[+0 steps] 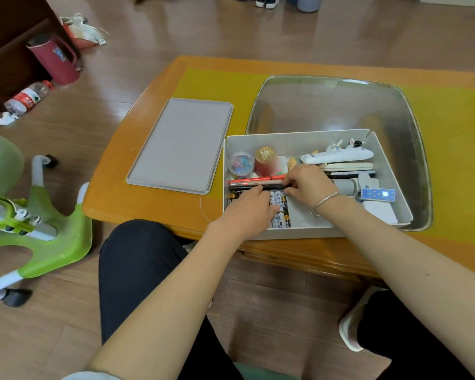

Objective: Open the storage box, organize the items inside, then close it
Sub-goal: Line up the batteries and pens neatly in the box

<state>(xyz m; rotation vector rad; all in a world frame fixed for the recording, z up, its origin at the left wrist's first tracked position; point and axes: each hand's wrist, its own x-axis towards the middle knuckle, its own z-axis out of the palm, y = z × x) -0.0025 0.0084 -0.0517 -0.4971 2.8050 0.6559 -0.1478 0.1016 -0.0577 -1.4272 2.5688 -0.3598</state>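
The white storage box (299, 138) stands open at the table's near edge, its grey lid (181, 144) lying flat to its left. Both hands are inside the box. My left hand (251, 205) rests over the batteries (281, 212) at the front, fingertips touching a black pen (247, 187). My right hand (306, 183) pinches the same pen's right end. A red pen (254, 180) lies just behind it. Further back stand a jar of coloured clips (241, 163) and a red cup with a gold top (265, 160). White tubes (340, 156) lie at the back right.
The box sits partly on a large clear tray (337, 105) on the yellow and orange table (203, 80). A blue dotted item (377, 194) and grey device (348, 185) fill the box's right side. A green chair base (52, 237), red jug (56, 58) and bottle (26, 98) are on the floor at left.
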